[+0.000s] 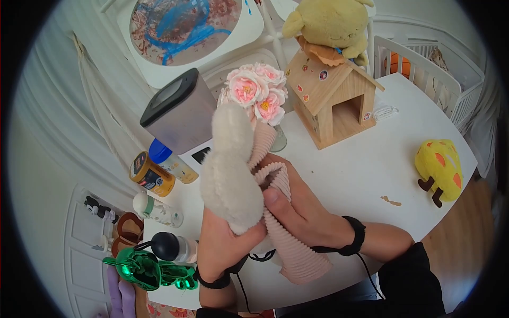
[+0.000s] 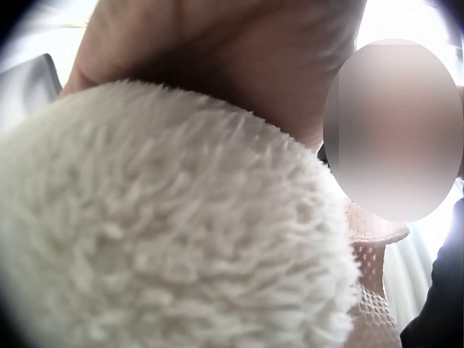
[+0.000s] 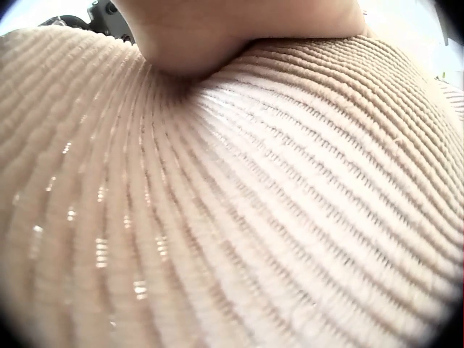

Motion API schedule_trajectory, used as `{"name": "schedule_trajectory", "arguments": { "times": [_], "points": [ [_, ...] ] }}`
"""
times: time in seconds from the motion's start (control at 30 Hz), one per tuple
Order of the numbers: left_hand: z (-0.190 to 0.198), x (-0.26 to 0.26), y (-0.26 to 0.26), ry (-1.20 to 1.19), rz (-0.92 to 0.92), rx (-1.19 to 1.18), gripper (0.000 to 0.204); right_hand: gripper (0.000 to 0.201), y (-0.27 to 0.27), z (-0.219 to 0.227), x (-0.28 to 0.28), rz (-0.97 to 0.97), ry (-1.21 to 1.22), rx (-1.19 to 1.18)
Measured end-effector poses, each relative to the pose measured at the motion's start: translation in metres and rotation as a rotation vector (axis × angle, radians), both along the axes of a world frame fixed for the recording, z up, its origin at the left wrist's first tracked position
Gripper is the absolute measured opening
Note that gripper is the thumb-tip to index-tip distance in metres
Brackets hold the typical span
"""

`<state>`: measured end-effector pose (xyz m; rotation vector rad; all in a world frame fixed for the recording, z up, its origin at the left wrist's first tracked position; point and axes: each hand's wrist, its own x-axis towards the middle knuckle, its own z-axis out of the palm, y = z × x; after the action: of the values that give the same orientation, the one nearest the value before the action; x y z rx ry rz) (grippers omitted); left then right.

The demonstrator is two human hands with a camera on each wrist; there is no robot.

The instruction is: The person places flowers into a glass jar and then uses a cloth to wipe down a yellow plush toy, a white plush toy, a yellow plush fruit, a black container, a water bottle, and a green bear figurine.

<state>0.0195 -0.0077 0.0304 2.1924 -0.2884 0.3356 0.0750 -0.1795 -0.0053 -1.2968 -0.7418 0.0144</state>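
A white fluffy plush toy is held up over the table, its back to the head camera. My left hand grips it low down, the thumb lying across its lower end. White pile fills much of the left wrist view below the palm. Pink ribbed cloth hangs along the toy's right side, and one strip reaches up toward the flowers. My right hand pinches a fold of that cloth with the thumb in front. Close up, the ribs gather to a crease under the hand in the right wrist view.
Pink flowers in a glass vase and a wooden house with a yellow plush stand behind. Bottles, a brown tub and a shiny green figure line the left. A yellow spotted plush lies right.
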Motion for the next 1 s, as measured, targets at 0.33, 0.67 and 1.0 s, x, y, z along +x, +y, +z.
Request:
{"name": "schedule_trajectory", "arguments": {
  "times": [0.33, 0.67, 1.0],
  "points": [
    [-0.002, -0.028, -0.006, -0.056, 0.147, -0.271, 0.049, 0.071, 0.008, -0.003, -0.013, -0.196, -0.688, -0.279],
    [-0.001, -0.01, -0.003, -0.009, 0.191, -0.034, 0.038, 0.057, 0.032, -0.031, 0.0, -0.019, -0.065, 0.107],
    [-0.012, -0.015, -0.016, 0.044, 0.075, -0.371, 0.048, 0.045, 0.009, 0.01, 0.017, 0.113, 0.908, 0.156]
  ]
}}
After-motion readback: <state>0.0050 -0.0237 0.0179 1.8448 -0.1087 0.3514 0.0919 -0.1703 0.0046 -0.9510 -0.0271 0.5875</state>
